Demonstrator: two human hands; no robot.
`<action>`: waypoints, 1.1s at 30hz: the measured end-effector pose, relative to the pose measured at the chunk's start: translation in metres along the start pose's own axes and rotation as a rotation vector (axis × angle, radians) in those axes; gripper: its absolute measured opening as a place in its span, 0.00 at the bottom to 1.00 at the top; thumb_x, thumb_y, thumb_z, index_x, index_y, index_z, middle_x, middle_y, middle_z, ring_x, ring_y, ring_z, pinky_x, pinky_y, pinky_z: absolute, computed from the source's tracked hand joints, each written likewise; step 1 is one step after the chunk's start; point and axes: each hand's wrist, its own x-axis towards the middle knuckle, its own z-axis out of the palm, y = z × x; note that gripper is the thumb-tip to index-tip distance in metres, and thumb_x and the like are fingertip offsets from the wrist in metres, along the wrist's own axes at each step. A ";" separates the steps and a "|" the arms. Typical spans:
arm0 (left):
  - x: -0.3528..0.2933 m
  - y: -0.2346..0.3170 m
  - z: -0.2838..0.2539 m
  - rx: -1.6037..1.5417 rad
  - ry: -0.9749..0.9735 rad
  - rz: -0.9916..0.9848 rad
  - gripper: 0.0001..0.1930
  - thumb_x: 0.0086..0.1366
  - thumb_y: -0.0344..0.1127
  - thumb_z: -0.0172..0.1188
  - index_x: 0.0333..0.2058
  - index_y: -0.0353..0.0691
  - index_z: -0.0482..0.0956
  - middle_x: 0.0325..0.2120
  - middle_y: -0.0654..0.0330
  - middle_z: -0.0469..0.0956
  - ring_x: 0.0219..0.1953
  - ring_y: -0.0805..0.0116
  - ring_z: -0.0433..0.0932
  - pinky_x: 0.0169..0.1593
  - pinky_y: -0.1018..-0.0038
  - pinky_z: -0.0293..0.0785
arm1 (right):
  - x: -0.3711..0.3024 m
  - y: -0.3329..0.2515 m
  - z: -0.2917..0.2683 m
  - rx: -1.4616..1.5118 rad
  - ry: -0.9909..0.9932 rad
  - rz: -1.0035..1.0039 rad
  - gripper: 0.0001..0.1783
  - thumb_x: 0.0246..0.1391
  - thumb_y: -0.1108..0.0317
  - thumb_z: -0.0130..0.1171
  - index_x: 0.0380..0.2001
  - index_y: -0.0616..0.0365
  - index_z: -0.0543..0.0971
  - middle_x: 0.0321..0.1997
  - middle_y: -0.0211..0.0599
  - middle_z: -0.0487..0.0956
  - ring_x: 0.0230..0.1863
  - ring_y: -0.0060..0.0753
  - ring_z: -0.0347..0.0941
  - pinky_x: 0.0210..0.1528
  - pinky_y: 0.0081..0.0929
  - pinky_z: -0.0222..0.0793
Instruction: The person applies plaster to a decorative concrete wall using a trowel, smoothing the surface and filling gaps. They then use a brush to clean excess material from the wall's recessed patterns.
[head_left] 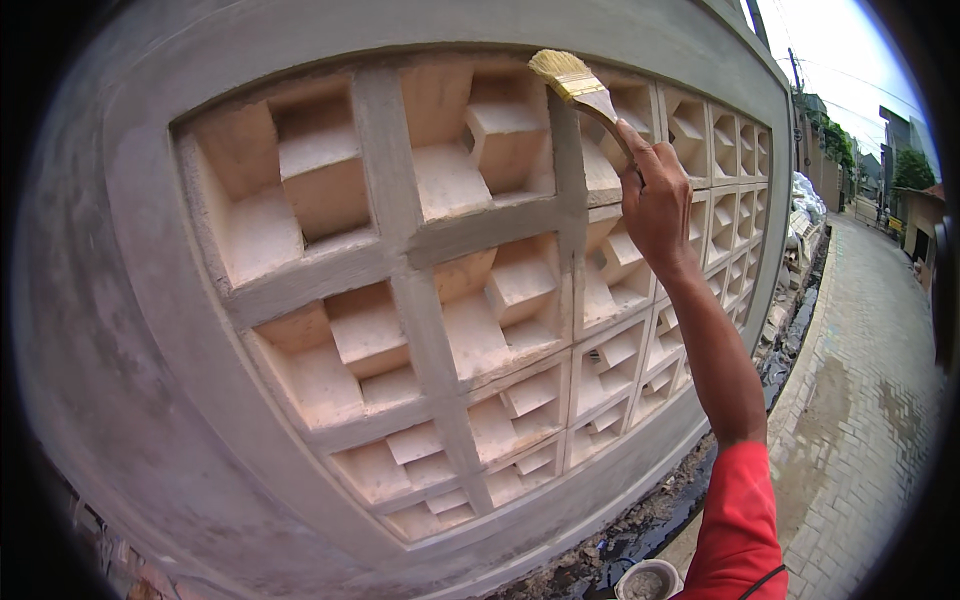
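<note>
Along grey wall (pixel 120 230) beyond the right grip (pixel 660 205), wrapped around the brush (pixel 592 95), probably best to stroke lightly down the bar (pixel 569 165) just leftward, with left grip out of view.

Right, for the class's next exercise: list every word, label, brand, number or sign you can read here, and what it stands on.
No text can be read.
Brush: no legible marking.
Patterned wall: no lettering visible.
Red sleeve: no lettering visible.
Buildings down the street: any signs are too small to read.
</note>
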 end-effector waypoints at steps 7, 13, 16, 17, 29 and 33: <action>0.012 -0.008 -0.017 -0.385 -0.105 -0.220 0.40 0.70 0.66 0.41 0.64 0.32 0.61 0.62 0.45 0.64 0.62 0.47 0.64 0.65 0.53 0.61 | -0.003 -0.002 -0.003 0.000 -0.109 0.047 0.32 0.49 0.81 0.53 0.59 0.46 0.74 0.31 0.44 0.72 0.30 0.48 0.74 0.35 0.46 0.71; -0.013 0.020 0.022 -0.309 0.094 -0.300 0.39 0.70 0.64 0.42 0.62 0.32 0.63 0.57 0.46 0.70 0.56 0.47 0.69 0.61 0.53 0.65 | -0.059 -0.034 -0.048 -0.027 -0.364 0.117 0.32 0.49 0.80 0.55 0.60 0.48 0.74 0.31 0.43 0.71 0.28 0.47 0.73 0.34 0.45 0.71; -0.010 0.028 0.029 -0.330 0.092 -0.256 0.38 0.71 0.63 0.42 0.62 0.33 0.64 0.56 0.47 0.71 0.55 0.48 0.70 0.61 0.54 0.65 | -0.089 -0.042 -0.104 -0.057 -0.500 0.156 0.31 0.49 0.80 0.56 0.59 0.49 0.75 0.29 0.42 0.71 0.27 0.44 0.73 0.33 0.42 0.71; -0.003 0.019 0.014 -0.338 0.099 -0.231 0.37 0.71 0.63 0.42 0.62 0.34 0.64 0.56 0.48 0.71 0.55 0.48 0.70 0.61 0.54 0.66 | -0.092 -0.042 -0.113 -0.036 -0.530 0.174 0.30 0.49 0.80 0.56 0.58 0.49 0.76 0.28 0.41 0.71 0.27 0.42 0.73 0.33 0.41 0.70; 0.001 0.018 0.021 -0.290 0.065 -0.139 0.32 0.73 0.58 0.43 0.63 0.38 0.63 0.54 0.48 0.73 0.55 0.50 0.70 0.61 0.55 0.66 | 0.007 -0.011 -0.050 -0.121 -0.219 0.065 0.28 0.53 0.77 0.54 0.59 0.48 0.75 0.33 0.43 0.74 0.30 0.47 0.75 0.36 0.45 0.72; -0.004 0.021 0.027 -0.255 0.108 -0.104 0.32 0.73 0.58 0.43 0.63 0.38 0.63 0.54 0.48 0.73 0.55 0.50 0.70 0.61 0.55 0.66 | -0.058 -0.023 -0.056 -0.149 -0.378 0.027 0.30 0.52 0.77 0.56 0.60 0.45 0.74 0.30 0.40 0.71 0.26 0.45 0.74 0.28 0.42 0.72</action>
